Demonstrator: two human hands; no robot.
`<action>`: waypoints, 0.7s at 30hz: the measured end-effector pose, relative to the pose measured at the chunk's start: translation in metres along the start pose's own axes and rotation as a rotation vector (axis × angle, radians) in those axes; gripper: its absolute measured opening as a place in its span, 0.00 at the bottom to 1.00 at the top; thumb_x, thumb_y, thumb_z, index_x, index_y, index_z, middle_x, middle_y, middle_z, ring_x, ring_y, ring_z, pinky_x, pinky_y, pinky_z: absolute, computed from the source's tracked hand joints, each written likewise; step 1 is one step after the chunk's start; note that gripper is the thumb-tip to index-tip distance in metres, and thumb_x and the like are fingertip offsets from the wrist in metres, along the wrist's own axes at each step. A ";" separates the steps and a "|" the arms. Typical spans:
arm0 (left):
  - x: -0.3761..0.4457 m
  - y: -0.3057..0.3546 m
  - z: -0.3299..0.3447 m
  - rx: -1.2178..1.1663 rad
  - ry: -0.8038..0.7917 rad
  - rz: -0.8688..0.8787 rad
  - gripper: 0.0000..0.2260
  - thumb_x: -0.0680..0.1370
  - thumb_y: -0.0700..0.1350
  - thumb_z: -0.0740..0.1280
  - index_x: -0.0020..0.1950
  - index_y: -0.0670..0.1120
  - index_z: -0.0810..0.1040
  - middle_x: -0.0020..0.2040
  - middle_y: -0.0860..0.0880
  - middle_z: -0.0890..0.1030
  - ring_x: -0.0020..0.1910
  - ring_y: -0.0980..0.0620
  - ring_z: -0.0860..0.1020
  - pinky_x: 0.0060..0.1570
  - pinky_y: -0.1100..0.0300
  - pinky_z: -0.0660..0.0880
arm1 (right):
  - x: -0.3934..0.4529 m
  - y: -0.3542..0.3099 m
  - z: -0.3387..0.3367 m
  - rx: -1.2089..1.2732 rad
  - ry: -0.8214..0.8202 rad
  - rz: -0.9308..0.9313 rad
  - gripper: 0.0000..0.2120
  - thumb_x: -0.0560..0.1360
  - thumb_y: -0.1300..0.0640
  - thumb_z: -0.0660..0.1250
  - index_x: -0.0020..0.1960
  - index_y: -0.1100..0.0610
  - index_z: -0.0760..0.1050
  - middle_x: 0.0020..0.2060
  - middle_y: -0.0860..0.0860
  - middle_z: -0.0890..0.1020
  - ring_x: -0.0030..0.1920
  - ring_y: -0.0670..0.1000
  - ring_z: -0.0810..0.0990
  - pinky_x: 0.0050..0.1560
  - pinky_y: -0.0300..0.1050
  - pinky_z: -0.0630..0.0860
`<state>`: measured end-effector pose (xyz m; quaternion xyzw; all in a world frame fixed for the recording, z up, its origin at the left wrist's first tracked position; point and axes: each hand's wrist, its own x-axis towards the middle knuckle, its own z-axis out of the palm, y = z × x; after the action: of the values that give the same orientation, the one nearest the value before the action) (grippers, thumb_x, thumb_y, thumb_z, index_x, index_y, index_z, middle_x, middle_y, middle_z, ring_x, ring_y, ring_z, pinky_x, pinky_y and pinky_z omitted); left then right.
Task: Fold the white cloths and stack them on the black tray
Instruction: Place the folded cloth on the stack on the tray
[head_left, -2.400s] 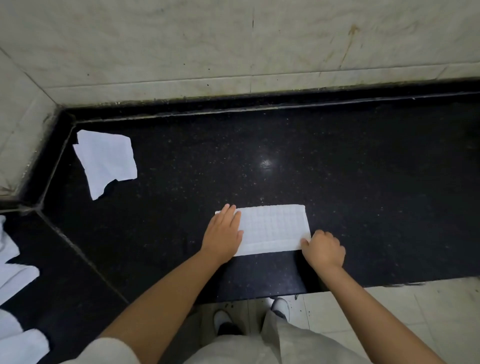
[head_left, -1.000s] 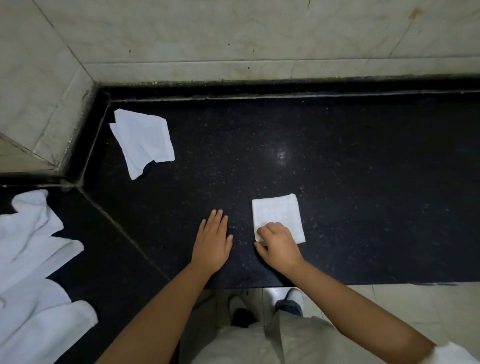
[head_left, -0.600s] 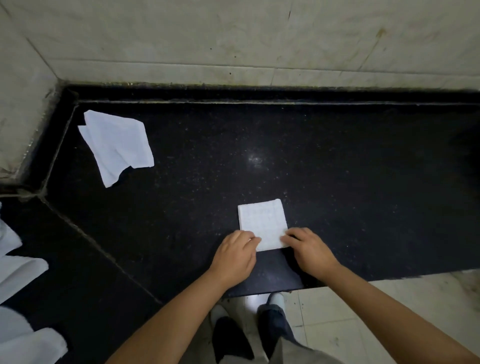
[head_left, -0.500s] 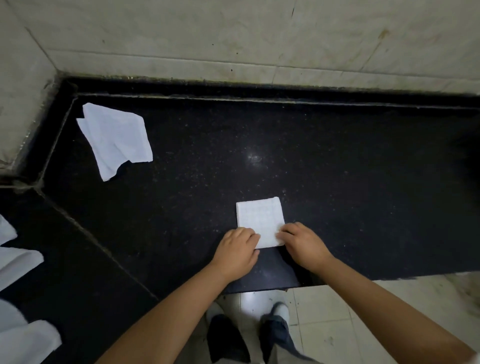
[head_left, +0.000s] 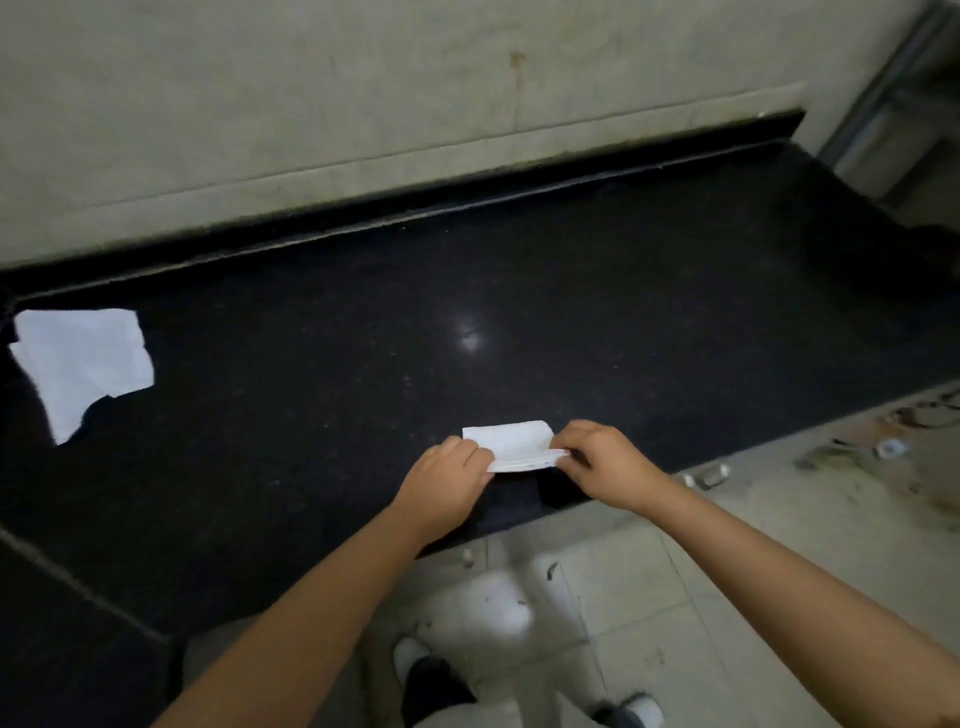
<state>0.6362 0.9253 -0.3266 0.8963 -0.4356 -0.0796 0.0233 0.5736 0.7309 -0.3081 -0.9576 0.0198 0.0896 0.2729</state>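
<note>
White folded cloth (head_left: 511, 446) sits near the front edge of the black bench (head_left: 623, 312), pinched at both ends: left hand (head_left: 447, 480) curled with fingers (head_left: 475, 457) closed on its left end, right hand (head_left: 605, 462) knuckles up, fingers closed on the right end. Both forearms reach in from below, wrists bent down. Another white cloth (head_left: 78, 364) lies loose at the bench's far left corner.

Head view, steeply down, close

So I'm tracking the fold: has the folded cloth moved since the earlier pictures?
Yes. The folded cloth now sits close to the counter's front edge, pinched by the left hand and right hand.
</note>
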 end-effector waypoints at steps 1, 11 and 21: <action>0.018 0.028 -0.010 0.003 0.035 0.057 0.13 0.71 0.47 0.56 0.34 0.47 0.79 0.30 0.52 0.79 0.27 0.53 0.77 0.26 0.67 0.69 | -0.020 0.024 -0.017 0.055 0.039 0.035 0.09 0.75 0.65 0.62 0.53 0.64 0.77 0.50 0.59 0.79 0.52 0.55 0.77 0.48 0.35 0.67; 0.202 0.326 -0.079 -0.098 -0.059 0.387 0.15 0.82 0.49 0.51 0.63 0.43 0.68 0.61 0.44 0.71 0.59 0.44 0.72 0.53 0.53 0.68 | -0.199 0.237 -0.183 0.153 0.467 0.397 0.13 0.67 0.62 0.69 0.50 0.65 0.79 0.40 0.57 0.78 0.42 0.50 0.75 0.35 0.33 0.63; 0.380 0.455 -0.147 -0.099 0.069 0.635 0.12 0.81 0.48 0.57 0.58 0.42 0.73 0.56 0.46 0.75 0.55 0.48 0.73 0.50 0.59 0.67 | -0.233 0.380 -0.340 -0.093 0.560 0.447 0.10 0.73 0.58 0.67 0.50 0.64 0.80 0.47 0.62 0.82 0.50 0.58 0.78 0.51 0.49 0.72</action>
<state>0.5370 0.3412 -0.1773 0.7157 -0.6879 -0.0590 0.1052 0.3664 0.2260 -0.1792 -0.9285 0.2986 -0.1181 0.1867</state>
